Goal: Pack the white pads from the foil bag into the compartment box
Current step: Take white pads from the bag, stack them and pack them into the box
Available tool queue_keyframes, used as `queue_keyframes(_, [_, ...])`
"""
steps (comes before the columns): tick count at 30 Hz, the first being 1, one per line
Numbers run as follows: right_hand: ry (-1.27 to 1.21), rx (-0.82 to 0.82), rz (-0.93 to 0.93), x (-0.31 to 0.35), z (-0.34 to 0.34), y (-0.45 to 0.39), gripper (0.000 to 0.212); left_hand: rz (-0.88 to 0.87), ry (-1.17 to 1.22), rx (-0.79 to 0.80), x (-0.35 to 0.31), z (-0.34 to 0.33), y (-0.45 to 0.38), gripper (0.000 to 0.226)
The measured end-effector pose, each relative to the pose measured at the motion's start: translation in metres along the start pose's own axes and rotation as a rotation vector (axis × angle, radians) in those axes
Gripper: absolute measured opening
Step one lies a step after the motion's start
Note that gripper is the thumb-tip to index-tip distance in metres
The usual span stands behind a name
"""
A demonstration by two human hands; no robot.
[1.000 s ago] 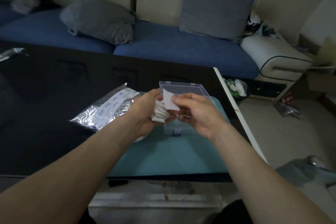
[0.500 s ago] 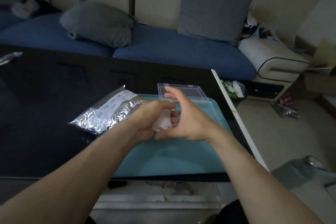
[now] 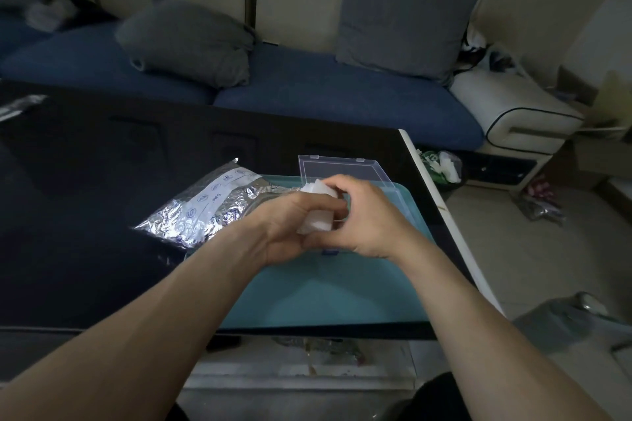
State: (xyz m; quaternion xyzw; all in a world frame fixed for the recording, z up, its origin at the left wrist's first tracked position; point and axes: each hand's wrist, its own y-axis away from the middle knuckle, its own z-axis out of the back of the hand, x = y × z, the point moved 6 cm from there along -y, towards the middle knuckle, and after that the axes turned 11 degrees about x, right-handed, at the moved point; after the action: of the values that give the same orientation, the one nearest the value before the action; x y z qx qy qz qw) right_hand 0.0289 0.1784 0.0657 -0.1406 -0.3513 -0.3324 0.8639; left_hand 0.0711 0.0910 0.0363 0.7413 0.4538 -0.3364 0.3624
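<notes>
White pads (image 3: 318, 215) sit in a small bunch between the person's two hands. The left hand (image 3: 290, 229) has its fingers curled under and around the bunch and holds it from the left side. The right hand (image 3: 366, 215) comes over the top, with its fingers bent down on the pads and its thumb pinching them from the near side. Both hands grip the same bunch, and the hands touch each other.

The hands are just above the compartment box (image 3: 342, 171), which is made of clear plastic. Its lid stands open at the far side, and most of the box is hidden behind the hands, so what is inside cannot be seen. A little blue clasp (image 3: 330, 252) peeks out under the hands.

The box rests on a blue-green tray (image 3: 325, 290). The shiny foil bag (image 3: 201, 208) lies to the left of the hands, partly on the tray's edge and partly on the dark table (image 3: 85, 198). Behind the table is a blue sofa (image 3: 342, 96) with two grey cushions (image 3: 188, 41).
</notes>
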Motion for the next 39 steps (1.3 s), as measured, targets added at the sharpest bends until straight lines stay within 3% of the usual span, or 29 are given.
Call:
queue_keyframes(5, [-0.03,0.033,0.017,0.005,-0.002,0.003,0.091,0.039,0.01,0.011,0.006,0.004,-0.006,0.016])
queue_keyframes(8, [0.139,-0.016,-0.017,0.007,0.001,0.001,0.059,0.047,-0.024,-0.018,0.008,0.006,-0.007,0.016])
queue_keyframes(10, [0.155,-0.016,-0.055,0.004,0.001,0.0,0.054,0.017,-0.041,-0.074,0.007,0.007,-0.006,0.029])
queue_keyframes(14, [0.208,0.054,-0.079,0.002,-0.002,0.002,0.097,-0.1,-0.157,-0.245,0.0,0.017,-0.003,0.037])
queue_keyframes(18, [0.117,0.011,0.023,0.009,-0.002,0.002,0.07,-0.063,-0.2,-0.149,0.0,0.01,-0.002,0.037])
queue_keyframes(23, [0.14,0.055,0.039,0.012,-0.009,0.003,0.088,-0.004,-0.154,-0.116,0.004,0.008,-0.002,0.015])
queue_keyframes(30, [0.24,-0.056,-0.01,0.013,-0.007,0.0,0.059,-0.034,-0.068,-0.153,0.002,0.01,-0.002,0.008])
queue_keyframes(32, [0.206,-0.032,-0.004,0.017,-0.007,0.002,0.058,0.009,-0.1,-0.133,0.004,0.012,-0.002,0.008])
queue_keyframes(35, [0.108,0.031,-0.013,0.016,-0.009,0.005,0.06,0.085,-0.141,-0.133,0.011,0.016,-0.003,0.026])
queue_keyframes(39, [-0.101,0.236,-0.129,-0.011,-0.02,0.0,0.071,0.121,-0.151,-0.107,0.015,0.018,-0.003,0.022])
